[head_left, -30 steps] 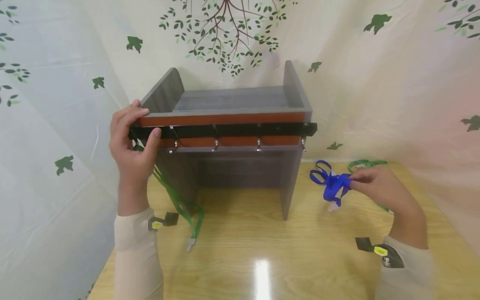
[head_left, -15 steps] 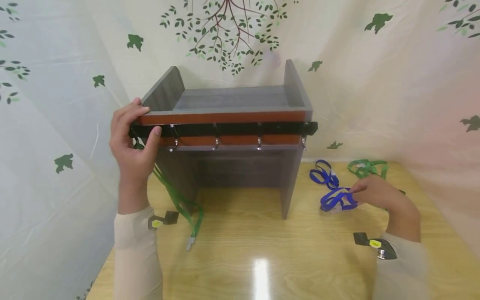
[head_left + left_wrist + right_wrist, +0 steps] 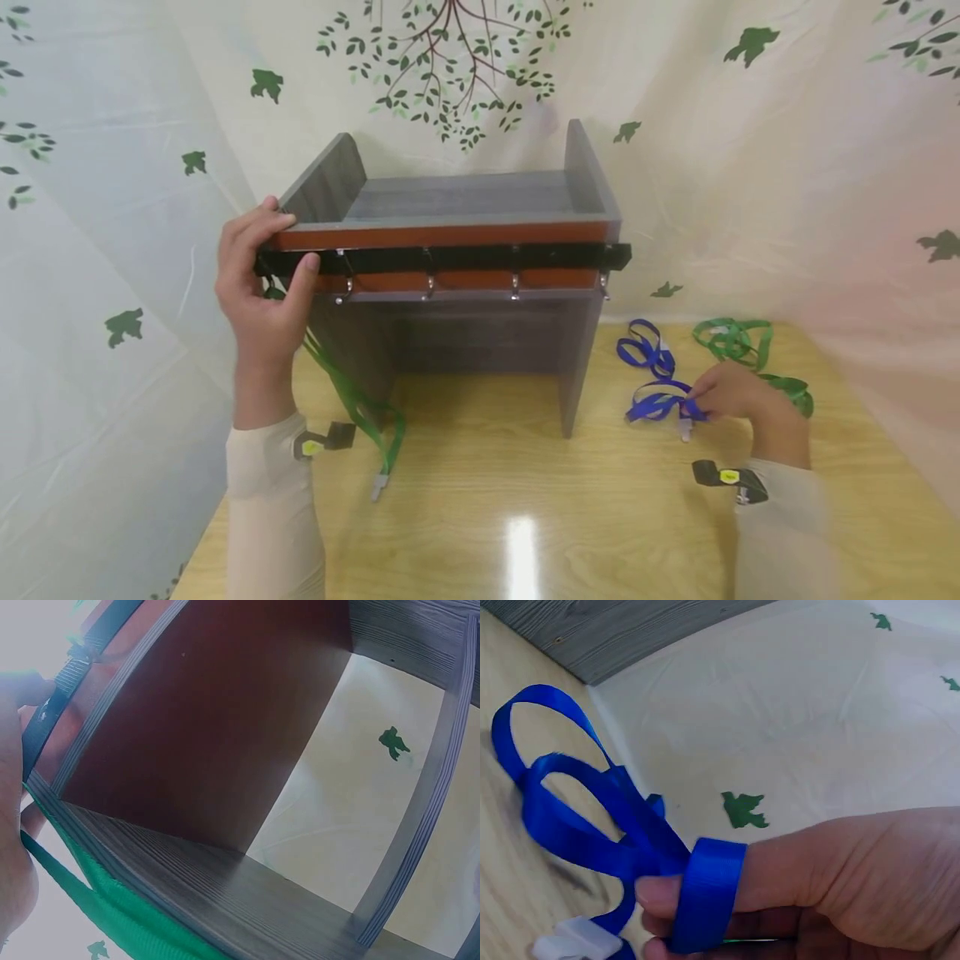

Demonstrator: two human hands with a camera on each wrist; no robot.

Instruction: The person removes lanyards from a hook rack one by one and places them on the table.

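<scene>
My left hand point(image 3: 262, 279) grips the left end of a black hook rail point(image 3: 465, 259) on the front of a grey wooden shelf point(image 3: 461, 198), thumb in front and fingers over the top edge. A green lanyard point(image 3: 348, 392) hangs from that end, its clip low near the table. At the right, my right hand point(image 3: 738, 398) pinches a blue lanyard point(image 3: 656, 407) close over the table. In the right wrist view a loop of the blue lanyard point(image 3: 712, 892) passes round the fingers, and its pale plastic clip point(image 3: 577, 941) shows below.
A second blue lanyard point(image 3: 645, 348) lies just behind the held one. Green lanyards point(image 3: 735, 340) lie at the back right, one partly behind the right hand. Several silver hooks point(image 3: 516, 287) line the rail. A patterned cloth point(image 3: 750, 167) hangs behind the wooden table point(image 3: 465, 517).
My right hand has lowered the blue lanyard toward the table and shifted slightly left, uncovering the other blue lanyard and more of the green ones. The left hand stays in place.
</scene>
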